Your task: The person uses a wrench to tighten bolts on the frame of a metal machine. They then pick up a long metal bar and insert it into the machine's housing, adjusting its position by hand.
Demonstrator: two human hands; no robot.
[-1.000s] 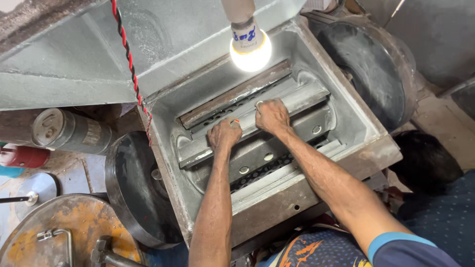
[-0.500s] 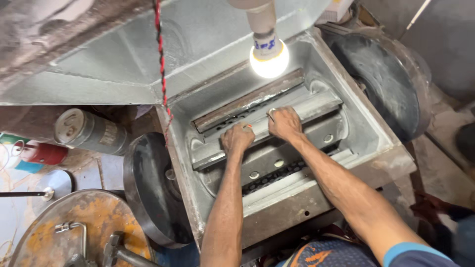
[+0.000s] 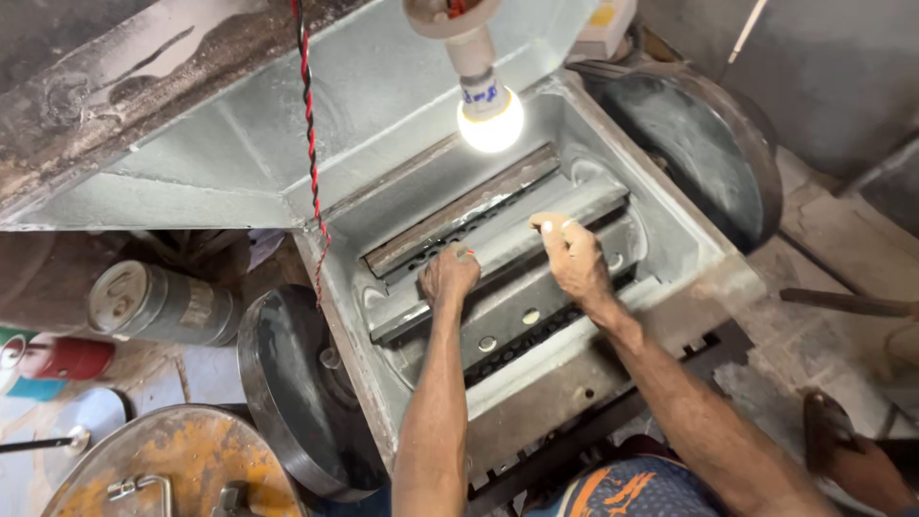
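1. Head view, count: two bare hands reach into one grey metal machine housing [image 3: 670, 278]. Inside it sits one rotor with long blade bars [image 3: 498, 278]. One lit bulb [image 3: 490, 120] hangs above, and one red-and-black twisted wire [image 3: 308, 124] hangs beside it. Two dark flywheels flank the housing, the left one [image 3: 297, 393] and the right one [image 3: 699, 144]. One metal can [image 3: 158, 302] lies at far left.
2. Head view, position: the left hand [image 3: 450, 276] rests curled on the upper blade bar, its grip pressed together on the bar's edge. The right hand [image 3: 572, 257] lies just beside it, fingers bent over the same bar; how tightly it grips cannot be told.
3. Head view, change: compared with half a second earlier, the right hand has lifted slightly and the hands sit farther apart.
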